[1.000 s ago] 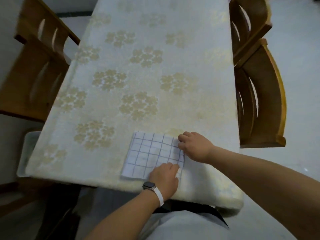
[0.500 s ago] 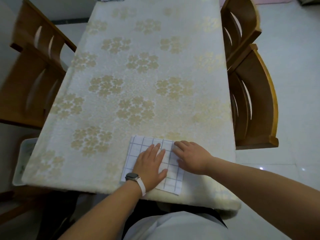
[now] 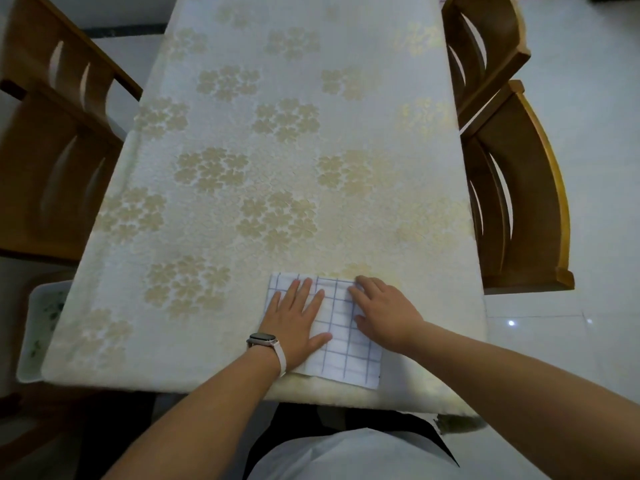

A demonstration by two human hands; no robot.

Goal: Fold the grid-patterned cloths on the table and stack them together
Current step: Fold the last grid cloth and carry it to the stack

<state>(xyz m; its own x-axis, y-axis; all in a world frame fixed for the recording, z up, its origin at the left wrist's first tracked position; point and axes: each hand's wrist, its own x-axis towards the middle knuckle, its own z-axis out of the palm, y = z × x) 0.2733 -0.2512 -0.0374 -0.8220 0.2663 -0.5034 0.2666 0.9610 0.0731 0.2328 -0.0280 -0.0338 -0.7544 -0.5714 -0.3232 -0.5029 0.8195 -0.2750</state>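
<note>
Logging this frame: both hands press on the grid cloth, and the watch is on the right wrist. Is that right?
No. The head view shows the watch on the left wrist, not the right; the left hand and right hand both press on the grid cloth.

Your cloth is white, crossed by thin blue lines in a square grid. The tablecloth is cream-white, scattered with clusters of pale gold flowers. Your watch has a dark face on a pale pinkish-white strap. The chairs are warm brown wood with yellower edges, the floor is pale grey, and the tray is white, flecked with green.
</note>
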